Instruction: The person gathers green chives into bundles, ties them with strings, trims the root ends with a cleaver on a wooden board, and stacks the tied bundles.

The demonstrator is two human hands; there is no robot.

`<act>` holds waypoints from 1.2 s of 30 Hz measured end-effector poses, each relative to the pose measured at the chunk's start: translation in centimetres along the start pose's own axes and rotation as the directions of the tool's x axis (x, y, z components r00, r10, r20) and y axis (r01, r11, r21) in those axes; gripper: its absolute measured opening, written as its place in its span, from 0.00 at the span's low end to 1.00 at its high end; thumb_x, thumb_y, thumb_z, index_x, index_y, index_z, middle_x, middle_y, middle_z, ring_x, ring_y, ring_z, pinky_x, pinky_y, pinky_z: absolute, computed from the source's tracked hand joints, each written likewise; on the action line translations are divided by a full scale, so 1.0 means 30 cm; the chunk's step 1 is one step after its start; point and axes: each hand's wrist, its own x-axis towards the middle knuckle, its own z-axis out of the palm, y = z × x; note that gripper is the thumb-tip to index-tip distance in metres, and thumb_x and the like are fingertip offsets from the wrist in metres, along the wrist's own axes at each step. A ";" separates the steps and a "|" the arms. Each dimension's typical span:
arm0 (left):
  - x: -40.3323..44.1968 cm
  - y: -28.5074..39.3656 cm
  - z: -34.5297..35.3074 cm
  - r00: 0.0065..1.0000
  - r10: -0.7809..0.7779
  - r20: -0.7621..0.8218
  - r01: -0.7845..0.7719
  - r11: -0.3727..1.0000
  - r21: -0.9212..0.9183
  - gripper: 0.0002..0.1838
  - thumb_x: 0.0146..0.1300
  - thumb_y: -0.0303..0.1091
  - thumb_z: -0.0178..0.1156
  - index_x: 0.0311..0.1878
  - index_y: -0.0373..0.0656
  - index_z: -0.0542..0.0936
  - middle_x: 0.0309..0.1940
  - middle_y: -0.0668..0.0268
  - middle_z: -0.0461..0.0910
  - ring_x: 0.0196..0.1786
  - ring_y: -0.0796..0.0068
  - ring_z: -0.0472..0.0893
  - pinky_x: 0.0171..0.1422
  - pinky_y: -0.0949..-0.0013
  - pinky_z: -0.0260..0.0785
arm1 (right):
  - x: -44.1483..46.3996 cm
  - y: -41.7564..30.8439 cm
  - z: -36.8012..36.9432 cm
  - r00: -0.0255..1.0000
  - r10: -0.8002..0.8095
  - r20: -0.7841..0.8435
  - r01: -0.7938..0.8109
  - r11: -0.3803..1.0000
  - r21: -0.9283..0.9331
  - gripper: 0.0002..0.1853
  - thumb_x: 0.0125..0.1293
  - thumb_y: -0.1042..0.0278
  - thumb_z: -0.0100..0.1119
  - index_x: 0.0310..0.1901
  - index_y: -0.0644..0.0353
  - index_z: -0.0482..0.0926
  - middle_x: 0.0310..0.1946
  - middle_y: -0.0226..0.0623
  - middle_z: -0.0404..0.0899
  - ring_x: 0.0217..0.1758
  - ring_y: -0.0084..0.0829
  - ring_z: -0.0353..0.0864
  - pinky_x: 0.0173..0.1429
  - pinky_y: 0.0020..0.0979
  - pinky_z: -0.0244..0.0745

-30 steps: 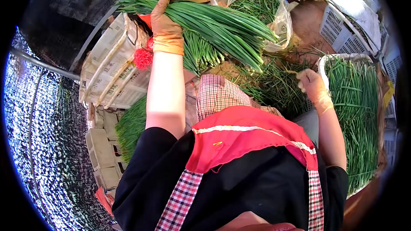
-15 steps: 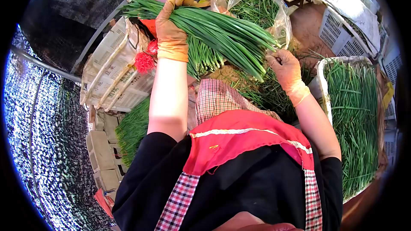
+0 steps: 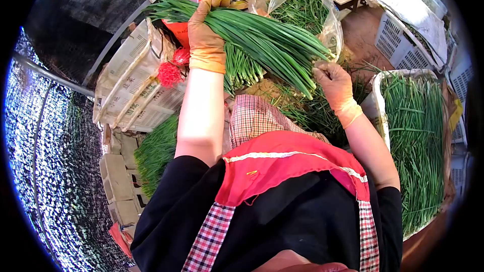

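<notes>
Clamping left hand (image 3: 205,38) fingers round a green bunch (image 3: 267,32), midair left of the crate's left rim (image 3: 381,106). Pinching right hand (image 3: 336,84) fingers together by the pale ends, can't tell if on a stalk. Could totally shed stalks from yanking or too loose a grip.

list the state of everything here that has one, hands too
Green bunch, held up, tilted
Left hand, closed around the bunch
Right hand, fingers curled by its pale ends, grip unclear
Clear bag, open, greens inside
Right-side container, open, packed with greens
Upper-right crate, topped with white sheet
</notes>
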 end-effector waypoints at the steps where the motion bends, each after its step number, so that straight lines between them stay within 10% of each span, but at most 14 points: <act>1: -0.002 -0.002 0.006 0.999 0.019 -0.034 -0.018 0.999 0.032 0.08 0.63 0.34 0.55 0.35 0.40 0.79 0.35 0.62 0.81 0.44 0.66 0.81 0.56 0.56 0.72 | 0.003 0.012 -0.013 0.996 -0.086 -0.006 0.082 0.971 -0.226 0.07 0.56 0.69 0.65 0.35 0.59 0.79 0.29 0.32 0.78 0.33 0.30 0.77 0.38 0.28 0.71; 3: 0.000 -0.002 0.003 0.997 0.036 -0.067 -0.032 0.997 0.065 0.08 0.63 0.34 0.55 0.34 0.40 0.79 0.35 0.61 0.82 0.43 0.66 0.81 0.56 0.57 0.72 | -0.009 0.003 -0.044 0.968 -0.250 0.016 0.220 0.819 -0.530 0.06 0.57 0.65 0.61 0.33 0.56 0.77 0.30 0.43 0.77 0.34 0.44 0.77 0.39 0.36 0.73; 6: 0.009 0.013 -0.021 0.998 0.042 -0.039 -0.043 0.999 -0.018 0.09 0.59 0.31 0.60 0.41 0.37 0.76 0.37 0.57 0.81 0.46 0.58 0.80 0.57 0.52 0.71 | -0.022 0.198 -0.204 0.991 0.124 0.049 -0.028 0.552 -0.834 0.10 0.56 0.63 0.61 0.39 0.56 0.80 0.31 0.42 0.80 0.38 0.45 0.79 0.44 0.39 0.74; 9: 0.006 0.012 -0.008 0.994 0.097 -0.049 -0.095 0.994 0.047 0.08 0.61 0.31 0.57 0.40 0.36 0.75 0.36 0.59 0.80 0.45 0.58 0.79 0.58 0.52 0.70 | -0.069 0.273 -0.244 0.951 0.308 0.021 -0.245 0.793 -0.558 0.26 0.58 0.58 0.63 0.53 0.67 0.75 0.46 0.47 0.80 0.53 0.38 0.78 0.58 0.32 0.69; 10: 0.001 0.006 -0.011 0.995 0.089 -0.050 -0.087 0.995 0.049 0.08 0.61 0.31 0.57 0.40 0.36 0.75 0.36 0.59 0.80 0.45 0.58 0.79 0.58 0.52 0.70 | -0.055 0.170 -0.179 0.935 0.331 0.125 -0.315 0.940 -0.134 0.23 0.58 0.59 0.63 0.51 0.68 0.76 0.47 0.42 0.80 0.52 0.31 0.76 0.58 0.29 0.67; 15: -0.021 -0.023 0.005 0.994 0.110 -0.026 -0.111 0.994 -0.020 0.09 0.61 0.32 0.57 0.39 0.36 0.75 0.34 0.61 0.80 0.46 0.59 0.78 0.59 0.52 0.69 | -0.003 0.014 -0.008 0.897 0.329 0.295 -0.433 0.792 0.430 0.13 0.64 0.65 0.56 0.42 0.67 0.78 0.39 0.34 0.80 0.39 0.22 0.77 0.49 0.24 0.69; 36: -0.029 -0.137 -0.025 0.997 0.000 0.077 0.003 0.999 -0.038 0.08 0.63 0.33 0.55 0.40 0.39 0.76 0.35 0.63 0.81 0.45 0.62 0.80 0.59 0.47 0.67 | -0.089 0.024 -0.119 0.894 0.448 0.017 -0.367 0.709 0.603 0.24 0.53 0.76 0.45 0.54 0.70 0.72 0.49 0.39 0.76 0.46 0.30 0.75 0.57 0.30 0.67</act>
